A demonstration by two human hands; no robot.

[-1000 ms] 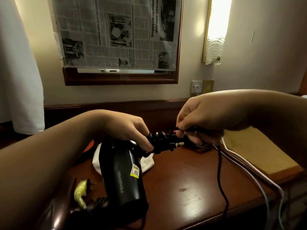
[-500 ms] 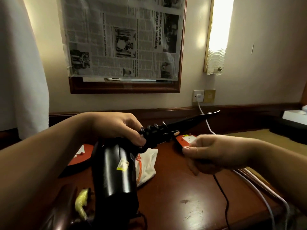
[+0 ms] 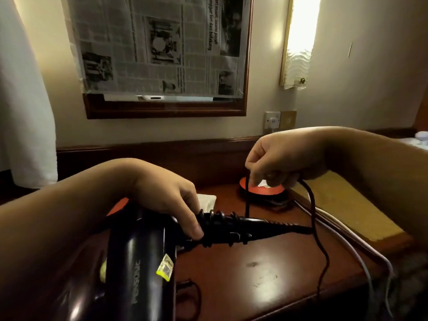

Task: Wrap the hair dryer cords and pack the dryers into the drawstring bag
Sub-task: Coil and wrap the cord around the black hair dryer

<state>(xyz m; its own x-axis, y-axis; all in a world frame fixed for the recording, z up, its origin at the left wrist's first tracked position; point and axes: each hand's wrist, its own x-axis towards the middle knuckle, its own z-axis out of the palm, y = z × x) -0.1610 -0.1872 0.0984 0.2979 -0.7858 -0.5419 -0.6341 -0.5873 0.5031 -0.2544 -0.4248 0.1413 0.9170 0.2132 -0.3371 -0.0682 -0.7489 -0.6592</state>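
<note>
A glossy black hair dryer (image 3: 141,262) fills the lower left of the frame above a dark wooden desk (image 3: 254,269), its barrel printed with pale lettering and carrying a small yellow-edged sticker; its handle, already ringed by several turns of black cord (image 3: 312,205), points toward the centre right. The left hand (image 3: 166,195) comes in from the left and grips the dryer where barrel meets handle, fingers curled down over the coiled turns. The right hand (image 3: 275,161), raised at centre right above the desk's far edge, pinches the cord between thumb and fingertips, so that one strand drops straight toward the handle while the other falls in loose bends across the desktop and over its front edge at lower right. A white cloth bag (image 3: 206,200) peeks out just behind the left hand, and a round orange-topped object (image 3: 259,189) lies directly under the right hand. Newspaper (image 3: 157,42) covers the framed mirror at upper centre
</note>
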